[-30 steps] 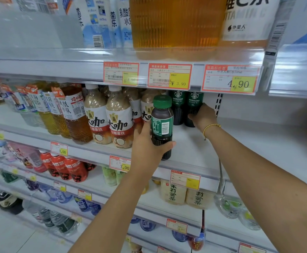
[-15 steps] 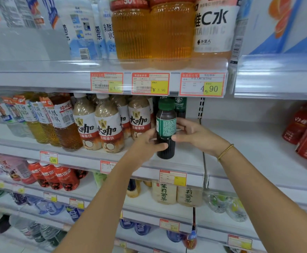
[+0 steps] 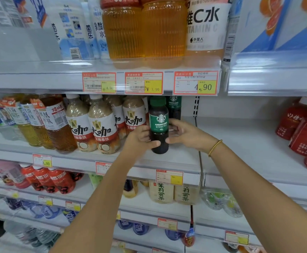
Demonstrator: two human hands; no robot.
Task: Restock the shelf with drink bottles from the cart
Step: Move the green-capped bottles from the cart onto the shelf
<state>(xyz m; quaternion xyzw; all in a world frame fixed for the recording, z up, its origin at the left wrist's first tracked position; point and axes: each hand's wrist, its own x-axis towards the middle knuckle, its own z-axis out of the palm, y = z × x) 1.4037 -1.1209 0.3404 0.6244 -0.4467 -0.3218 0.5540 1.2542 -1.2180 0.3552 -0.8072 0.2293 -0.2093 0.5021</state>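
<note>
While both hands curl around it, the left hand (image 3: pixel 141 136) and right hand (image 3: pixel 186 133) hold a dark coffee bottle (image 3: pixel 158 125) upright near the front edge of the shelf (image 3: pixel 176 161), just beside milk coffee bottles (image 3: pixel 103 125), another coffee bottle (image 3: pixel 174 106) behind it.

glossy plastic bottle (image 3: pixel 158 125), matt shelf (image 3: pixel 176 159)
</note>
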